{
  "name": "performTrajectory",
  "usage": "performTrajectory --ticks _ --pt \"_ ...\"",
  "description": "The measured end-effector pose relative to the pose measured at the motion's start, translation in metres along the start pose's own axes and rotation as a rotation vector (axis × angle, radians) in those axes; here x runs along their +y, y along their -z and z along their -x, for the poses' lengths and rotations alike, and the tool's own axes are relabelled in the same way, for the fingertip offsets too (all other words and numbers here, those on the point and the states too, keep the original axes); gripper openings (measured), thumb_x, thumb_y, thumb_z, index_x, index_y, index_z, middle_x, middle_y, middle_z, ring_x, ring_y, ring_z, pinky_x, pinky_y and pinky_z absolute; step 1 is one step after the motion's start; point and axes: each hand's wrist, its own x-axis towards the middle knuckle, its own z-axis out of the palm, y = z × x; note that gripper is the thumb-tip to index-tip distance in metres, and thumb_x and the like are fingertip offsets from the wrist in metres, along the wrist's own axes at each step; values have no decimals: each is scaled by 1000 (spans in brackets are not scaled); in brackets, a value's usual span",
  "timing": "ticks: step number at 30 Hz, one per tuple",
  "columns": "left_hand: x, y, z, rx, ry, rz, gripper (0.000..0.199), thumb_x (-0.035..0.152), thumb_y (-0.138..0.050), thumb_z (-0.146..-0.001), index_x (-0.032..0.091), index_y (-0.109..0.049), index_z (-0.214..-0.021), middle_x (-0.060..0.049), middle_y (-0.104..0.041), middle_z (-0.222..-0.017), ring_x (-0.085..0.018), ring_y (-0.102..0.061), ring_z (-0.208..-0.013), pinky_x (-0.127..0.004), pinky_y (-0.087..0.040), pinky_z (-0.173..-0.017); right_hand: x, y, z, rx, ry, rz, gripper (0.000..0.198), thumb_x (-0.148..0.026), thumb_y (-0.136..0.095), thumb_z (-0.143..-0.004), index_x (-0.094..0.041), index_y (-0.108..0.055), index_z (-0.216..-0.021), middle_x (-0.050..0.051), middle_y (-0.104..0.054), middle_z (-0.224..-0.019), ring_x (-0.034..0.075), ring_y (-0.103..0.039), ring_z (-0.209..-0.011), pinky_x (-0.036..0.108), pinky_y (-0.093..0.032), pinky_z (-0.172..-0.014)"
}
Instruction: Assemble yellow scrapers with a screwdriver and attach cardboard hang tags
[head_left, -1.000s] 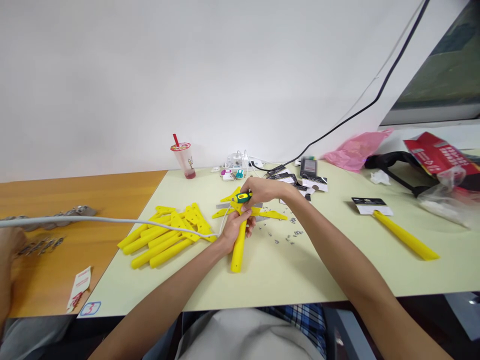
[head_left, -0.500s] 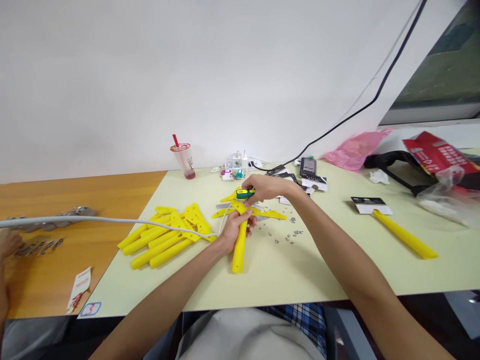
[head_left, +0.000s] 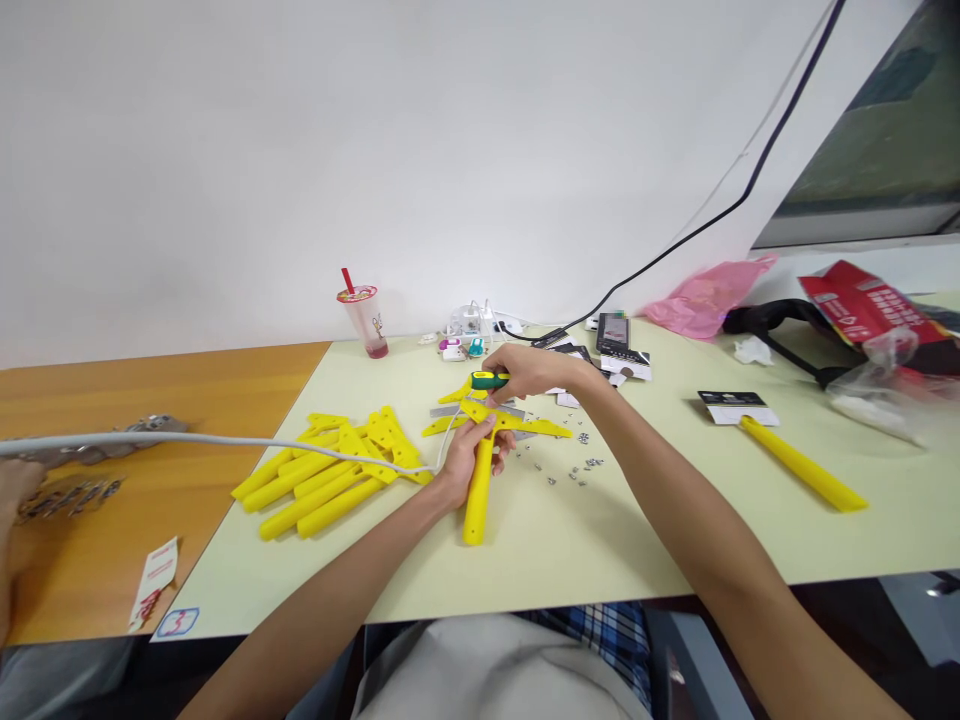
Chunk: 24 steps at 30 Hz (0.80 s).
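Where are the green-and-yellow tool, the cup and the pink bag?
Green-and-yellow tool (head_left: 487,381): head view, on its handle.
Cup (head_left: 369,326): head view, on its side wall below the lid.
Pink bag (head_left: 705,300): head view, mid-surface.

The held handle (head_left: 476,512) is smooth, softly shiny plastic, as is the pile of handles (head_left: 322,493) at its nine o'clock. Small fittings (head_left: 575,470) at three o'clock glint like metal; the bag (head_left: 705,300) at two o'clock looks like thin, crinkled plastic.
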Motion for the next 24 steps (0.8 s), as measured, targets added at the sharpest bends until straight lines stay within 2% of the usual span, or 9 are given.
performTrajectory --ticks 7,12,20,24 --pt "1 2 -1 1 7 12 47 55 -87 -75 17 -62 -83 -8 -71 -77 -13 -55 -59 -23 -42 -44 -1 -1 1 6 32 -24 39 -31 -81 -83 -23 -43 -76 -7 -52 -61 13 -59 -55 27 -35 -52" --pt "4 -1 2 -6 8 24 47 54 -89 -74 17 -63 -86 -7 -70 -76 -13 -54 -59 -22 -42 -44 -6 -2 1 -5 50 -50 32 -27 -79 -85 -22 -48 -79 -6 -59 -60 15 -65 -59 27 -40 -55" --pt "1 1 1 -23 18 44 45 53 -88 -77 17 -61 -84 -7 -70 -77 -13 -54 -61 -22 -42 -45 2 0 2 -12 14 -118 46 -46 -89 -80 -22 -50 -81 -7 -56 -59 13 -58 -54 26 -40 -53" --pt "3 1 1 -22 0 46 44 53 -87 -79 18 -61 -85 -7 -70 -77 -13 -54 -61 -23 -42 -45 2 4 5 -13 24 -114 41 -48 -88 -82 -21 -57 -86 -5 -60 -63 13 -58 -55 26 -40 -53"
